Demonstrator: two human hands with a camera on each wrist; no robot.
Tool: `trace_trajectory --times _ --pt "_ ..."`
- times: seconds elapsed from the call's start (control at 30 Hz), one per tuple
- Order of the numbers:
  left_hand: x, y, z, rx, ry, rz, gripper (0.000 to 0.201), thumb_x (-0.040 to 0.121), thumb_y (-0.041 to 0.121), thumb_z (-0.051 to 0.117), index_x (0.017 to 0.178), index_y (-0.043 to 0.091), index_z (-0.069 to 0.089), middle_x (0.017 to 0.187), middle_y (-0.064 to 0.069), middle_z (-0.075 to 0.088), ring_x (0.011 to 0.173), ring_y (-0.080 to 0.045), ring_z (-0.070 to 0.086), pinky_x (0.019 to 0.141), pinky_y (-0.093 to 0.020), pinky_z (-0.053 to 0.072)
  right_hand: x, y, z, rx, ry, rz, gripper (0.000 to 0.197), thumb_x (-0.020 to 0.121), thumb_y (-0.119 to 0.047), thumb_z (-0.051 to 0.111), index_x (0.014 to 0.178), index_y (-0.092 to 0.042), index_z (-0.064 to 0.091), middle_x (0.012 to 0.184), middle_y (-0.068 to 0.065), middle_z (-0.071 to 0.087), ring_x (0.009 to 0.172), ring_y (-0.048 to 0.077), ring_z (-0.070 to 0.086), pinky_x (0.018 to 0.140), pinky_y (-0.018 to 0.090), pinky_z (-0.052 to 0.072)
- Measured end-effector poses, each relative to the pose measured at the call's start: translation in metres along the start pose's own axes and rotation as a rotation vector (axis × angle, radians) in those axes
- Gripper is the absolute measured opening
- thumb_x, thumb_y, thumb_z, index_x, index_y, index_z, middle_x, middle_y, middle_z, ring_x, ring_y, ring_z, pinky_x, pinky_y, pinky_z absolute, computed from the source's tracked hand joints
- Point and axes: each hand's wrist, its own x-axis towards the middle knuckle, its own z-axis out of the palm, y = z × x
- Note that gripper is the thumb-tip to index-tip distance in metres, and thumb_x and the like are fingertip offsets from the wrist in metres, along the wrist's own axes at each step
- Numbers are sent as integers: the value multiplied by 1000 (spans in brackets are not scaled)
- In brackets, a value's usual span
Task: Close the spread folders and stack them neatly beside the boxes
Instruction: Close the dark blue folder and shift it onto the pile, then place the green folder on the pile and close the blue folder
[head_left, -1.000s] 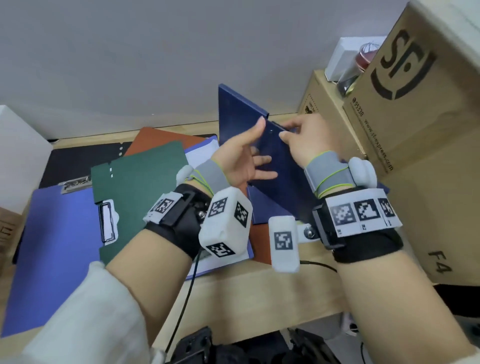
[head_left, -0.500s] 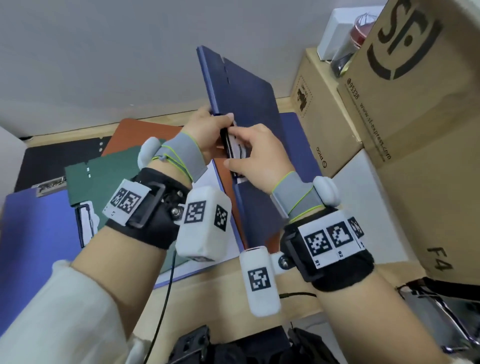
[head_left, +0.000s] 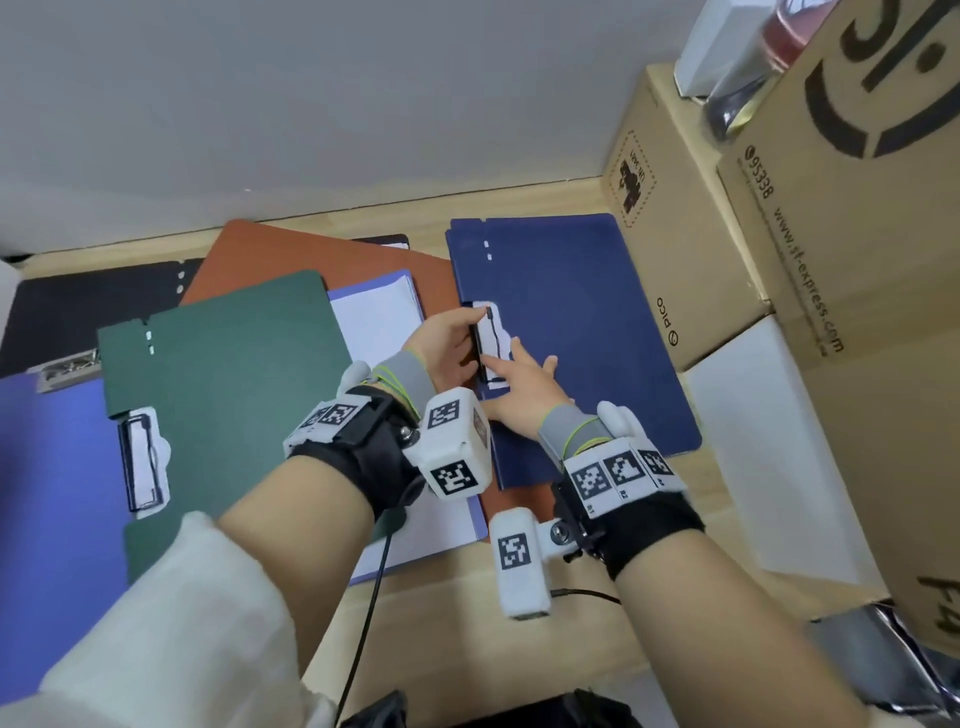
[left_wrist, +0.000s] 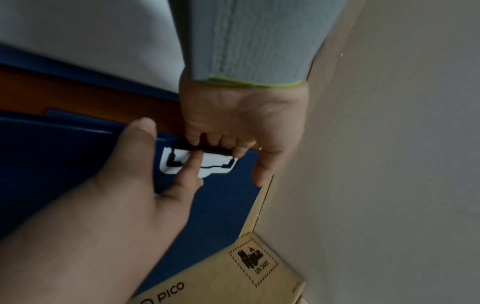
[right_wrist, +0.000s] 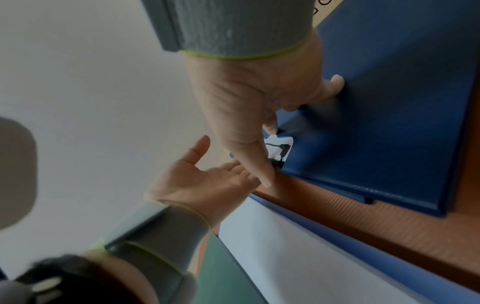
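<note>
The left hand (head_left: 447, 343) fingers curled on the navy folder (head_left: 571, 332) clip (head_left: 485, 343); the right hand (head_left: 524, 387) fingers lay spread beside it, near the "PICO" box (head_left: 670, 260).

Pale wooden desk (head_left: 597, 639) under overlapping folders (head_left: 566, 332), cardboard boxes (head_left: 675, 249) along its right side.

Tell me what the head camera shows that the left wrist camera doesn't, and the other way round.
Only the head view shows the green folder, the purple clipboard and the big printed box. Only the left wrist view shows the left hand from the palm side, its fingers curled onto the black clip. Both show the navy folder closed flat, the right hand on it, and the PICO box.
</note>
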Motion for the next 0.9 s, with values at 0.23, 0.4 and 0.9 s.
trace_trajectory --times 0.23,0.4,0.9 --pt "-20 7 -24 53 75 125 43 95 21 46 137 20 46 141 -2 49 135 -14 40 102 -31 32 4 -15 -2 45 72 13 58 86 -27 58 141 -29 38 161 -2 1 147 34 -11 116 56 16" --pt "-51 1 -81 139 327 286 35 93 12 49 128 16 52 117 1 54 111 -12 49 94 -25 31 -5 -53 21 234 125 -209 42 86 -17 59 127 -15 52 150 7 30 135 22 38 94 21 34" --pt "-102 -75 -234 257 978 115 71 65 20 68 130 5 43 129 -12 53 122 -31 50 106 -42 40 -16 -92 116 -31 -16 -225 65 80 -14 65 139 -10 37 147 10 36 136 22 35 109 24 26"
